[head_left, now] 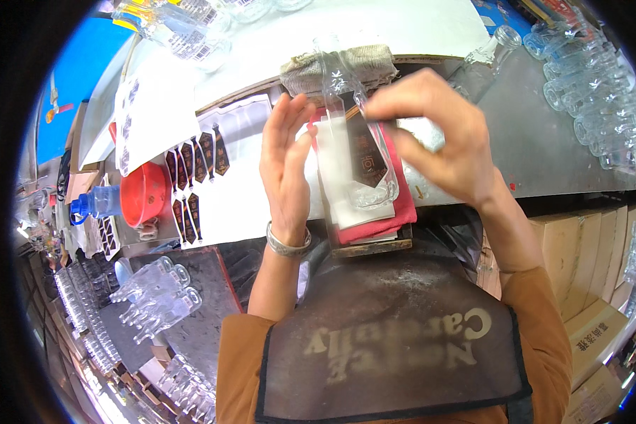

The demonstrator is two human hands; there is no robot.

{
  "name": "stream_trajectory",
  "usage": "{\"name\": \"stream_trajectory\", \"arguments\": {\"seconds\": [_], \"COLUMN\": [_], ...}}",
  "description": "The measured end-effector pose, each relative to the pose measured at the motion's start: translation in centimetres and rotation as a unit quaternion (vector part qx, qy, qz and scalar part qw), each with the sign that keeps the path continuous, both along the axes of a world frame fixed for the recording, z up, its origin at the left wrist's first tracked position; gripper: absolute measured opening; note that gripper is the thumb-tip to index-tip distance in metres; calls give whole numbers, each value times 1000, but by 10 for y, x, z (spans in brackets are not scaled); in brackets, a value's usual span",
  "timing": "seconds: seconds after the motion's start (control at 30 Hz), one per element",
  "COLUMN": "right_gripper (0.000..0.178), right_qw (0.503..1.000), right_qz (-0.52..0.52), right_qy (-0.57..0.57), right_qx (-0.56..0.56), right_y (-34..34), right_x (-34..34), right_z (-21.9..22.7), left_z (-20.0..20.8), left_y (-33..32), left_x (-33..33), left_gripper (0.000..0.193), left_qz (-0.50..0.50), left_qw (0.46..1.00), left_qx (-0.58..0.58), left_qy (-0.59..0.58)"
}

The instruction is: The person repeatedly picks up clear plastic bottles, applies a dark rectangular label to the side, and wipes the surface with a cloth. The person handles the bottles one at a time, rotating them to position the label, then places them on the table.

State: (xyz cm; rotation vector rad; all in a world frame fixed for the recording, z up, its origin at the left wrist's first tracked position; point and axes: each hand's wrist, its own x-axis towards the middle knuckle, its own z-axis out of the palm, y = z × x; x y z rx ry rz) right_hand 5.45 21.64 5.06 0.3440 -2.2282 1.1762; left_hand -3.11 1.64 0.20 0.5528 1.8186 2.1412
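A clear glass bottle [337, 131] lies on a padded rest in front of me, its neck pointing away and its thick base toward me. A dark tie-shaped label [368, 152] with gold and reddish print lies along the bottle. My left hand [287, 159] is upright at the bottle's left side, fingers stretched and holding nothing. Over the bottle's right side is my right hand [438, 131], its fingers curved and smeared by motion; whether they pinch anything is unclear. Under the bottle are white sheets [344, 191] and a red cloth [374, 231].
A rolled grey cloth [371, 65] lies beneath the bottle's neck. More tie-shaped labels [203, 157] lie on white sheets at left, near a red bowl [143, 194] and blue-capped jug [99, 202]. Clear bottles [590, 92] line the right; others [159, 293] lie lower left. Cartons [579, 247] stand lower right.
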Motion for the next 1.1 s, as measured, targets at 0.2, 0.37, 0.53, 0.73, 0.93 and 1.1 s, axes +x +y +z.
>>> {"name": "stream_trajectory", "arguments": {"seconds": [0.2, 0.37, 0.53, 0.73, 0.93, 1.1], "right_gripper": [28, 26, 26, 28, 26, 27], "right_qw": [998, 946, 924, 910, 895, 915], "right_qz": [43, -33, -74, -75, -85, -93], "right_qy": [-50, -132, -140, -167, -158, -133], "right_qx": [-9, -296, -348, -373, -409, -368], "right_y": [7, 9, 16, 11, 6, 1], "right_x": [16, 30, 16, 20, 14, -5], "right_z": [-13, -13, -26, -26, -32, -36], "left_z": [13, -2, -2, 21, 8, -2], "left_y": [30, 39, 37, 43, 42, 38], "left_x": [-13, -15, -19, -32, -33, -24], "left_gripper": [47, 46, 49, 54, 61, 64], "left_qz": [16, 20, 11, -10, 13, 8], "left_qw": [993, 994, 992, 980, 979, 987], "left_qx": [-88, -87, -101, -166, -191, -123], "left_qy": [-78, -59, -80, -112, -67, -104]}}
